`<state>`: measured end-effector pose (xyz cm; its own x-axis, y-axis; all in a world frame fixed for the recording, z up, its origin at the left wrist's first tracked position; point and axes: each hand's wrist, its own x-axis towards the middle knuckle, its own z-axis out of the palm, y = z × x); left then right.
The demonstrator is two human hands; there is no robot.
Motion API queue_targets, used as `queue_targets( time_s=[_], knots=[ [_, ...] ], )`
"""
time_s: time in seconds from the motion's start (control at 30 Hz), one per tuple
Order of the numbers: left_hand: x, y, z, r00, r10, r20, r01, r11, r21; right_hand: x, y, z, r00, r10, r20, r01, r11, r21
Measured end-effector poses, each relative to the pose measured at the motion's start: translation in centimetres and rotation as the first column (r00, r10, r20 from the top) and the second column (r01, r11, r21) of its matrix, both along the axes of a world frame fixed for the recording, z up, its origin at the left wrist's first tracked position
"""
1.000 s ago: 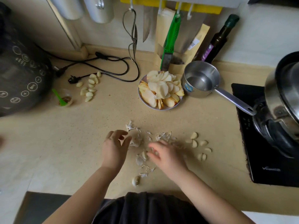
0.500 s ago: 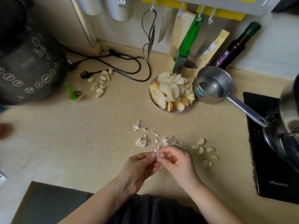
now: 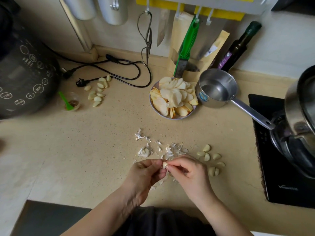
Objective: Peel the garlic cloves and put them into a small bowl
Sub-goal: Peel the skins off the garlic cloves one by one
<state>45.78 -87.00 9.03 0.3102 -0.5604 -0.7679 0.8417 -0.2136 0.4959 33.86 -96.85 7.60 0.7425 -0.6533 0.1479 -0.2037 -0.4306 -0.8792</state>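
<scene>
Garlic clove [image 3: 164, 164]: pinched between left hand [image 3: 146, 174] and right hand [image 3: 189, 174] fingers, above the table [image 3: 110, 150]. Plate [image 3: 177, 117]: pale fruit slices. Saucepan [image 3: 215, 89]: water. Small cup [image 3: 72, 103]: green spoon, brown residue.

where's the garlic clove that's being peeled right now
The garlic clove is pinched between the left hand and right hand, low centre of the head view, above the counter just below the garlic skins.

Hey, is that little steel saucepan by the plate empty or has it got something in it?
Seemingly water. The saucepan stands upright, and a clear liquid surface shines low inside.
</scene>
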Motion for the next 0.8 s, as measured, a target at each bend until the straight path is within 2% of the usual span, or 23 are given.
queue_targets(
  time_s=[0.03,0.07,0.1,0.13,0.17,0.2,0.23,0.27,0.3,0.33,0.37,0.43,0.53,0.67,0.8],
  knots=[
    [0.1,0.0,0.1,0.994,-0.034,0.101,0.031,0.999,0.029,-0.1,0.0,0.1,0.999,-0.029,0.029,0.027,0.998,0.06],
    [0.2,0.1,0.1,0.948,-0.138,0.287,0.109,0.987,0.114,-0.2,0.0,0.2,0.996,-0.07,0.058,0.06,0.988,0.145],
    [0.3,0.0,0.0,0.798,-0.31,0.516,0.204,0.946,0.253,-0.3,0.0,0.3,0.99,-0.111,0.082,0.09,0.971,0.224],
    [0.3,0.0,-0.1,0.58,-0.472,0.664,0.278,0.881,0.383,-0.4,0.0,0.5,0.985,-0.14,0.102,0.108,0.957,0.268],
    [0.4,-0.1,0.1,0.426,-0.53,0.733,0.282,0.848,0.45,-0.4,-0.1,0.7,0.982,-0.15,0.118,0.115,0.957,0.266],
    [0.6,-0.3,0.4,0.396,-0.52,0.757,0.272,0.854,0.444,-0.4,-0.2,0.9,0.981,-0.146,0.129,0.113,0.965,0.235],
    [0.7,-0.4,0.9,0.483,-0.463,0.743,0.279,0.886,0.371,-0.4,-0.3,1.1,0.981,-0.137,0.135,0.109,0.975,0.195],
    [0.8,-0.5,1.4,0.662,-0.382,0.645,0.285,0.924,0.254,-0.3,-0.4,1.4,0.982,-0.127,0.138,0.105,0.982,0.155],
    [0.9,-0.7,1.8,0.843,-0.29,0.453,0.268,0.957,0.113,-0.3,-0.4,1.6,0.984,-0.111,0.141,0.095,0.988,0.118],
    [0.9,-0.8,2.2,0.941,-0.224,0.255,0.227,0.974,0.02,-0.2,-0.3,1.8,0.986,-0.094,0.137,0.084,0.993,0.081],
    [0.9,-0.9,2.4,0.977,-0.183,0.113,0.187,0.982,-0.026,-0.1,-0.2,2.0,0.989,-0.079,0.125,0.074,0.996,0.044],
    [1.0,-1.1,2.7,0.99,-0.133,-0.044,0.13,0.99,-0.054,-0.1,-0.1,2.3,0.995,-0.056,0.086,0.059,0.998,-0.027],
    [1.0,-1.1,2.6,0.989,-0.085,-0.125,0.081,0.996,-0.033,-0.2,-0.2,2.9,1.0,0.002,-0.01,-0.004,0.982,-0.191],
    [0.9,-1.0,2.7,0.993,-0.084,-0.085,0.087,0.996,0.026,0.0,-0.3,3.8,0.99,0.076,-0.118,-0.111,0.935,-0.337],
    [0.8,-1.1,2.7,0.997,-0.073,-0.024,0.074,0.996,0.053,0.1,-0.5,4.4,0.978,0.095,-0.187,-0.161,0.912,-0.377]
  ],
)
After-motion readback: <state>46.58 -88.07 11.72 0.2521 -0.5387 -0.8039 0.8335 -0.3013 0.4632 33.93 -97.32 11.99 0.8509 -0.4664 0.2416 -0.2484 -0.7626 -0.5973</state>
